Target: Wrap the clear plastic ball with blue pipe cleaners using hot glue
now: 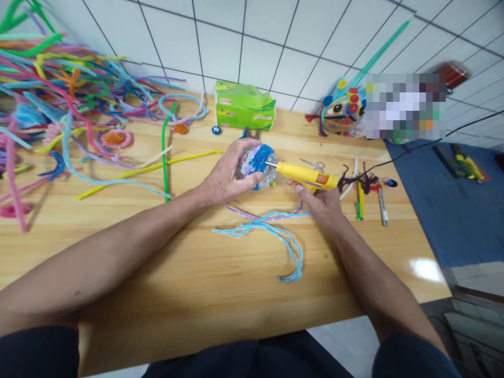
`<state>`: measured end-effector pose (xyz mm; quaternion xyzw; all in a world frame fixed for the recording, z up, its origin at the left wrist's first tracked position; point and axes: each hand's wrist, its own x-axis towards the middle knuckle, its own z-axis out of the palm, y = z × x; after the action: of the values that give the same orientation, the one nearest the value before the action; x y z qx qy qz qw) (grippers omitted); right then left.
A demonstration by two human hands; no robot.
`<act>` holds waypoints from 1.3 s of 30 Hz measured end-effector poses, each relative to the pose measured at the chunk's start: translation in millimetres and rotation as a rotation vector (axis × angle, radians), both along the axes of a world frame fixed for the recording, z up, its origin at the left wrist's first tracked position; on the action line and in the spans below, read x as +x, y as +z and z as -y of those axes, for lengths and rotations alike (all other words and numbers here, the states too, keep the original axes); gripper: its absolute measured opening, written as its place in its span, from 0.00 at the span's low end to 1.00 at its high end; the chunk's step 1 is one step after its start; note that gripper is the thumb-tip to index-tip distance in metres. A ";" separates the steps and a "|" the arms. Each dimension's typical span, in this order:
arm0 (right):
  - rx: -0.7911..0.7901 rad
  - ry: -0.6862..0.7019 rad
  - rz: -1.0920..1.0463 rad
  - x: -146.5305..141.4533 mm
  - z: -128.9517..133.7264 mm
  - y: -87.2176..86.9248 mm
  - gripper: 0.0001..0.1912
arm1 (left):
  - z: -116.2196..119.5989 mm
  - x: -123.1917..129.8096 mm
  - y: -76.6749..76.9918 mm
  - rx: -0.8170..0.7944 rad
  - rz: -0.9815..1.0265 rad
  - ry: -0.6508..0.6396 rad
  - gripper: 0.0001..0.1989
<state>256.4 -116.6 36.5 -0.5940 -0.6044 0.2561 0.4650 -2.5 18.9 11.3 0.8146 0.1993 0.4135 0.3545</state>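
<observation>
My left hand [225, 176] is wrapped round a clear, rounded plastic piece with blue fuzzy strips [263, 155] across it; its exact kind I cannot make out. In my right hand [326, 206] is a yellow glue gun [301, 173], pointing left. The nozzle lies over the blue strips; whether it touches them I cannot tell. Several light blue pipe cleaners [271, 227] lie on the table just below both hands, beside a purple pipe cleaner [242, 212]. Part of the clear piece is hidden behind my left fingers and thumb.
A heap of coloured pipe cleaners [90, 94] spreads over the back left. By the tiled wall stand a green tissue pack [244, 107] and a decorated figure [342, 111]. Small scissors [318, 165] and a white pen [383, 207] lie rightward. The gun's black cord [417, 146] runs off right.
</observation>
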 end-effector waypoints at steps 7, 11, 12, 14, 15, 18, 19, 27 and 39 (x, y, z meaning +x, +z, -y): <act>-0.198 0.089 -0.210 3.9 -9.9 13.2 0.14 | -0.3 -0.9 1.4 -0.004 -0.024 0.004 0.35; -0.231 0.131 -0.244 6.2 -12.0 14.7 0.20 | 0.0 -0.8 2.1 -0.018 -0.021 0.000 0.35; -0.239 0.142 -0.251 6.4 -11.9 14.7 0.20 | 0.1 -0.9 2.2 -0.020 -0.020 -0.001 0.35; -0.245 0.159 -0.265 6.7 -11.7 14.6 0.20 | 0.1 -1.0 2.2 -0.019 -0.020 -0.003 0.35; -0.245 0.165 -0.266 6.8 -11.7 14.5 0.19 | 0.1 -1.0 2.0 -0.017 -0.020 -0.004 0.35; -0.244 0.170 -0.239 7.1 -12.0 14.4 0.20 | -0.2 -1.0 1.5 -0.009 -0.018 -0.004 0.35; -0.245 0.170 -0.224 7.2 -12.0 14.4 0.20 | -0.3 -1.0 1.4 -0.009 -0.019 -0.003 0.36; -0.223 0.166 -0.228 7.3 -10.9 14.9 0.23 | 0.0 -1.1 3.2 -0.011 -0.022 -0.009 0.35; -0.252 0.173 -0.249 6.6 -11.9 15.7 0.22 | -1.1 -1.1 0.8 0.006 -0.015 -0.009 0.35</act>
<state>263.0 -104.7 52.2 -0.5571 -0.5543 0.4401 0.4343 -3.6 20.0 12.1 0.8196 0.1969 0.4064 0.3527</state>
